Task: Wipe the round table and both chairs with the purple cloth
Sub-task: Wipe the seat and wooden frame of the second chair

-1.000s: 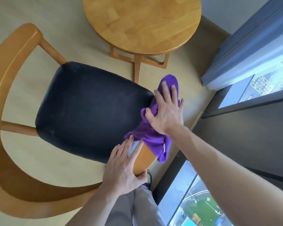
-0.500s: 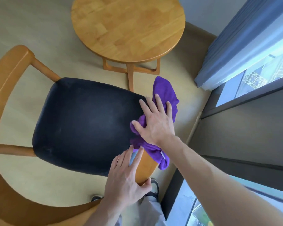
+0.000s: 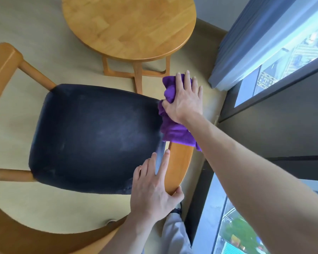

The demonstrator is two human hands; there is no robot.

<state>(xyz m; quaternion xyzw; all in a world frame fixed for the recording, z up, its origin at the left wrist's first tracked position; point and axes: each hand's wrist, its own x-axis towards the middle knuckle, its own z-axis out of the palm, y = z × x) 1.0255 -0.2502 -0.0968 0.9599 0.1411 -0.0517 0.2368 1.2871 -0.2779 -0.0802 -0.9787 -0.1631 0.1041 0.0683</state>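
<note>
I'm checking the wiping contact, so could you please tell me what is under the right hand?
The purple cloth lies under the right hand, draped over the chair's wooden backrest. The rail beneath the cloth is hidden.

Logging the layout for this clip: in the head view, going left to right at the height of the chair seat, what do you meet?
Wooden chair frame → black seat → purple cloth with the right hand pressed flat on it → dark window frame.
</note>
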